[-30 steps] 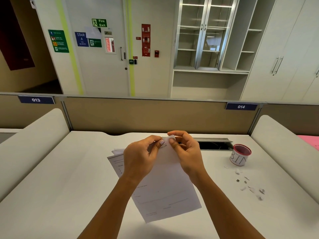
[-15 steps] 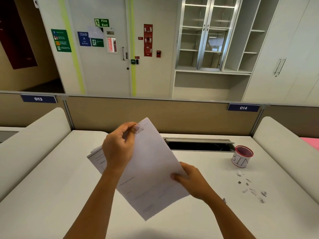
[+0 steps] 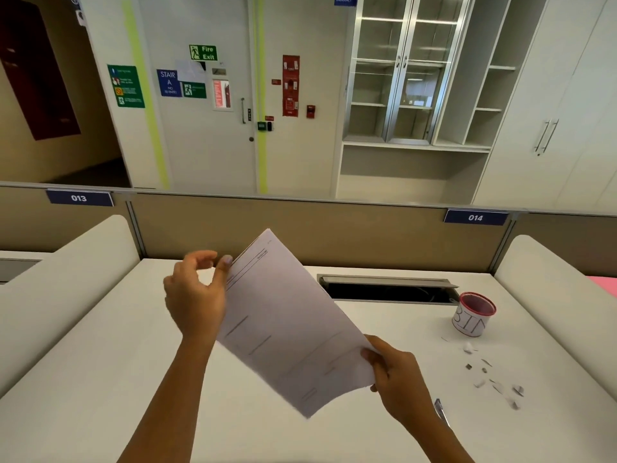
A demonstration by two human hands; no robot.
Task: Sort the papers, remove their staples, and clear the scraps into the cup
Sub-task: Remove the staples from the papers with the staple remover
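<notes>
A printed white paper (image 3: 283, 322) is held tilted above the desk. My right hand (image 3: 397, 375) pinches its lower right corner. My left hand (image 3: 195, 295) is at the sheet's upper left edge with loosely curled fingers. Only its thumb tip touches the edge, and the forefinger is apart from the thumb. A white cup (image 3: 474, 315) with a red rim and "BIN" written on it stands at the right of the desk. Several small paper scraps and staples (image 3: 494, 382) lie scattered on the desk in front of the cup.
A pen (image 3: 441, 411) lies on the white desk (image 3: 83, 379) just right of my right wrist. An open cable slot (image 3: 387, 290) runs along the desk's back edge. Padded dividers (image 3: 547, 295) flank both sides, with a partition wall behind.
The hands, together at the paper's top corner a second ago, moved apart. My right hand went down to the lower right corner. My left hand's pinch on the top has loosened.
</notes>
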